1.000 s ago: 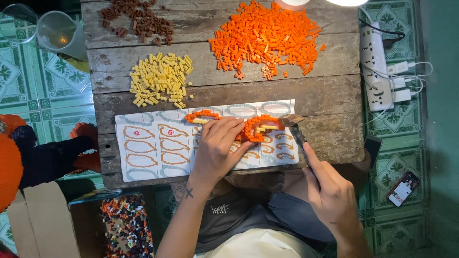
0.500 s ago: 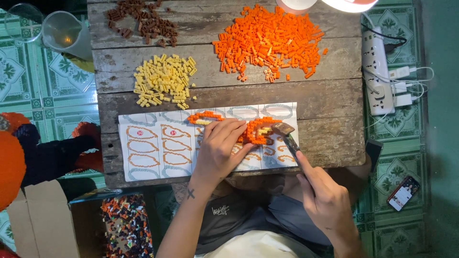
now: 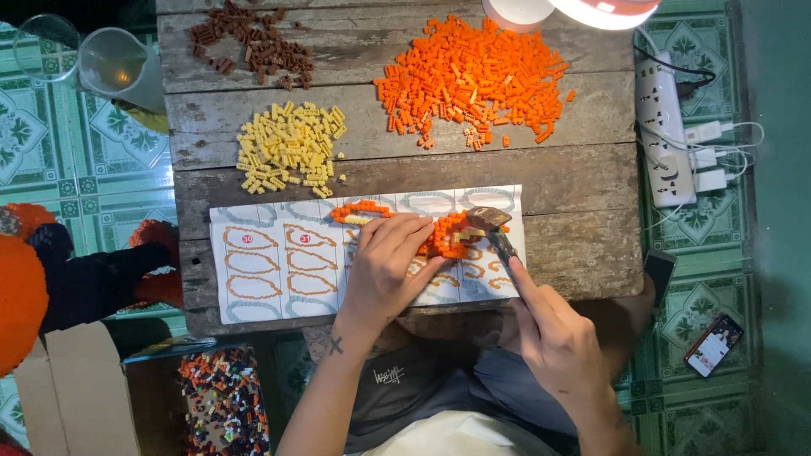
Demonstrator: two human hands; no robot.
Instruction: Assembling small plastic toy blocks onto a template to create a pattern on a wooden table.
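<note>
A white paper sheet (image 3: 270, 262) printed with orange outline shapes lies on a worn wooden table (image 3: 557, 177). On it sit two partly built orange brick shapes: one thin ring (image 3: 359, 211) and one thicker piece (image 3: 448, 241). My left hand (image 3: 384, 266) presses flat on the sheet, its fingertips holding the thicker orange piece. My right hand (image 3: 549, 333) grips a small hammer (image 3: 490, 224), whose head rests just over that piece's right edge.
Piles of small bricks lie further back: orange (image 3: 469, 80), yellow (image 3: 287, 156), brown (image 3: 249, 51). A lamp (image 3: 583, 10) hangs over the far edge. A power strip (image 3: 667, 127) and two phones (image 3: 714, 344) lie right. Plastic cups (image 3: 110, 59) stand left; a box of mixed bricks (image 3: 224, 401) is below.
The hammer head has come down from a raised position near the sheet's right end to the orange piece's right edge. My left hand stays on the piece.
</note>
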